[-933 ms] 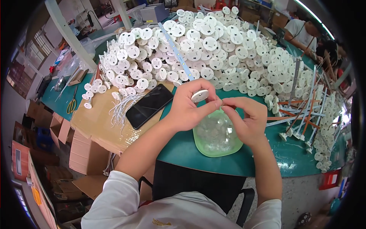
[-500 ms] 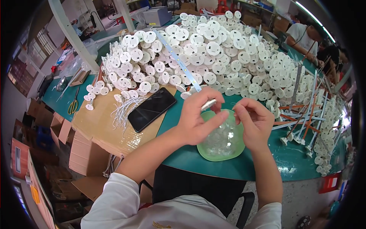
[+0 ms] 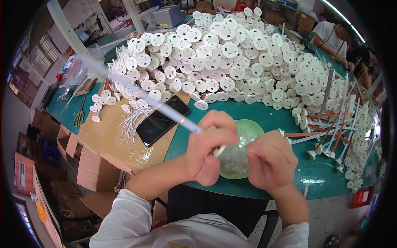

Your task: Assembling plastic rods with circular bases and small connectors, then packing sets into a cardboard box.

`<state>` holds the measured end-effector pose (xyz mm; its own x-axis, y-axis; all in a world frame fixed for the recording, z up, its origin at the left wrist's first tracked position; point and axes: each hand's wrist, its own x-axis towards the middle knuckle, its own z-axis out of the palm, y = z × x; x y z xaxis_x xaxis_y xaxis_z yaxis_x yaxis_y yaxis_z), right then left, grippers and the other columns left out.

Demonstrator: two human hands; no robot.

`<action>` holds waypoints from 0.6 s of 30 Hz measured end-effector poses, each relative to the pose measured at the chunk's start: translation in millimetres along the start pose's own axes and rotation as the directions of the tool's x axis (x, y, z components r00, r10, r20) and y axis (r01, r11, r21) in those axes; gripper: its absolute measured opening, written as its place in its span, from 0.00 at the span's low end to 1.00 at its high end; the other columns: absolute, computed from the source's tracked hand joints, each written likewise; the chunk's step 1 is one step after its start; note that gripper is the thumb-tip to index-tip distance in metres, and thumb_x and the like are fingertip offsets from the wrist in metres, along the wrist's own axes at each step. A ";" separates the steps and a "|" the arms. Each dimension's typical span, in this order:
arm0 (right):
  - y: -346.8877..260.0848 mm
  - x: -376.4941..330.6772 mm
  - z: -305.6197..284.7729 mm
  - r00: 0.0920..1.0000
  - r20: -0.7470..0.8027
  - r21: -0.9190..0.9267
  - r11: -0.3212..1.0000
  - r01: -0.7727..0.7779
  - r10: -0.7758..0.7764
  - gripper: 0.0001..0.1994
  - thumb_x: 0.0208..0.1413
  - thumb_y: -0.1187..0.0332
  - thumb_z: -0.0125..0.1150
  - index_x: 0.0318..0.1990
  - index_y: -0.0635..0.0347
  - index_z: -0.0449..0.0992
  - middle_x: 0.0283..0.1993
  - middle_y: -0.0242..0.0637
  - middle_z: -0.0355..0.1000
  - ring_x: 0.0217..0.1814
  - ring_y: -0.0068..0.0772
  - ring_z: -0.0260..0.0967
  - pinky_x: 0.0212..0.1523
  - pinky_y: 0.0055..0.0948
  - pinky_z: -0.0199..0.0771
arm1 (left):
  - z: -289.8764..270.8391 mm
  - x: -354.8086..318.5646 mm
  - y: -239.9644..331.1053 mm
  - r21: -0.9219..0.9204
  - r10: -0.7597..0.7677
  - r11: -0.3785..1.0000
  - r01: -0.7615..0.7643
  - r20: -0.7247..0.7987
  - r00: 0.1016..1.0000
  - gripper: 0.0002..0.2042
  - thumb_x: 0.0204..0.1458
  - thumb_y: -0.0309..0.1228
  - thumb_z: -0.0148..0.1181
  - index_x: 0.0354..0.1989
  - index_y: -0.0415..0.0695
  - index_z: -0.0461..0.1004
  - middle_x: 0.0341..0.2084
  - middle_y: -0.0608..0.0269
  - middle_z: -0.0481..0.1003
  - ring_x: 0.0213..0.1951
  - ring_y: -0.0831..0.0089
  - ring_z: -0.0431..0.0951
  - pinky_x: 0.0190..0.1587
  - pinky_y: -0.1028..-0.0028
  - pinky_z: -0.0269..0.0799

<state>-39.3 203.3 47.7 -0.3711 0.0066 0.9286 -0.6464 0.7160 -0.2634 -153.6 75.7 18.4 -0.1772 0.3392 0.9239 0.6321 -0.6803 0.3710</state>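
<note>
My left hand (image 3: 208, 151) is closed around a white round disc fixture (image 3: 219, 151), whose edge shows between the fingers. From it a pale LED strip (image 3: 178, 118) slants up to the left, smeared by motion at its far end. My right hand (image 3: 273, 159) is closed in a pinch beside it, fingertips pointing toward the left hand; what they hold, if anything, is too small or hidden. Beneath and between both hands sits a light green bowl (image 3: 253, 125) with small clear pieces (image 3: 235, 159) in it, partly covered by the hands.
A large heap of white disc fixtures (image 3: 237, 72) fills the table's far side. On cardboard (image 3: 111, 138) at left lie a black phone (image 3: 159, 127) and white wires (image 3: 131, 124). Scissors (image 3: 79, 118) lie further left, loose strips (image 3: 331, 132) right. A co-worker (image 3: 331, 39) sits far right.
The LED strip has swung down to the left as my left hand turned and came slightly nearer. My right hand has moved nearer, turned and closed more tightly.
</note>
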 end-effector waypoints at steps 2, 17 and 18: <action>1.2 -3.9 2.6 0.994 0.068 -0.107 0.990 0.092 -0.085 0.09 0.44 0.85 0.63 0.34 0.67 0.74 0.29 0.41 0.74 0.24 0.36 0.70 0.24 0.28 0.68 | 6.3 -0.1 -1.6 -0.027 -0.061 0.998 0.061 0.003 0.998 0.22 0.67 0.48 0.35 0.50 0.39 0.64 0.38 0.52 0.65 0.35 0.68 0.68 0.38 0.67 0.67; 3.6 -7.6 10.1 0.997 0.032 -0.205 0.976 0.073 -0.068 0.09 0.45 0.85 0.64 0.35 0.69 0.74 0.29 0.42 0.73 0.25 0.37 0.72 0.24 0.29 0.69 | 19.6 -6.6 2.3 -0.093 -0.268 0.959 0.267 0.007 0.963 0.35 0.61 0.60 0.30 0.55 0.35 0.57 0.41 0.51 0.64 0.40 0.67 0.64 0.44 0.69 0.62; 3.3 -6.4 11.2 0.997 0.030 -0.201 0.977 0.075 -0.070 0.09 0.45 0.85 0.64 0.35 0.69 0.74 0.29 0.42 0.73 0.25 0.37 0.72 0.24 0.29 0.69 | 18.7 -6.3 2.7 -0.101 -0.273 0.957 0.271 -0.007 0.962 0.36 0.60 0.62 0.29 0.55 0.35 0.57 0.41 0.51 0.63 0.40 0.67 0.64 0.45 0.69 0.61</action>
<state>-46.5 197.8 37.9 -0.3442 -0.0645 0.9367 -0.5252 0.8402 -0.1351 -136.6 83.9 11.8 -0.3484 0.5074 0.7882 0.4812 -0.6248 0.6149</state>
